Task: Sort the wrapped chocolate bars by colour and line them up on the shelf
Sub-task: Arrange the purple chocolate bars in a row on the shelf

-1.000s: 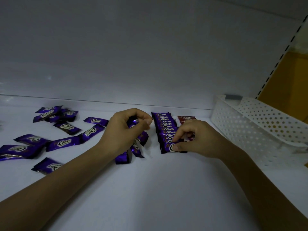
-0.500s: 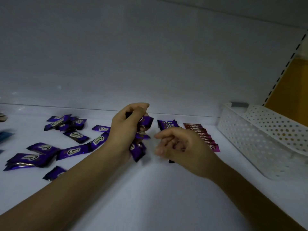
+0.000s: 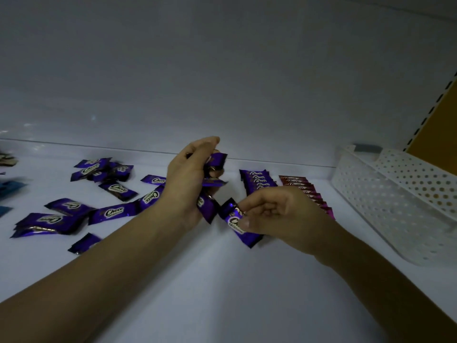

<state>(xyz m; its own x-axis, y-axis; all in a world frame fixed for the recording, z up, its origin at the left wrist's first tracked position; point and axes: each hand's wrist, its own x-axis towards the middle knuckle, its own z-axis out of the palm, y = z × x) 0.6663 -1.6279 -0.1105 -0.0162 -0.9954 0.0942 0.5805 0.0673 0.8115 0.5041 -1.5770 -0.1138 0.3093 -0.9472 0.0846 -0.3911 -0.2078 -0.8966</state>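
My left hand grips a bunch of purple wrapped chocolate bars a little above the white shelf. Just right of it, my right hand pinches a single purple bar between thumb and fingers. Behind my right hand a lined-up row of purple bars runs toward the back wall, partly hidden by the hand. A row of red and pink bars lies right beside it. Several loose purple bars are scattered on the shelf to the left.
A white perforated plastic basket stands at the right end of the shelf. A few blue wrapped items lie at the far left edge. The white back wall rises behind the rows.
My right hand has left the purple row and now pinches one bar drawn from the bunch in my left hand. My left hand has lifted its bunch off the shelf.
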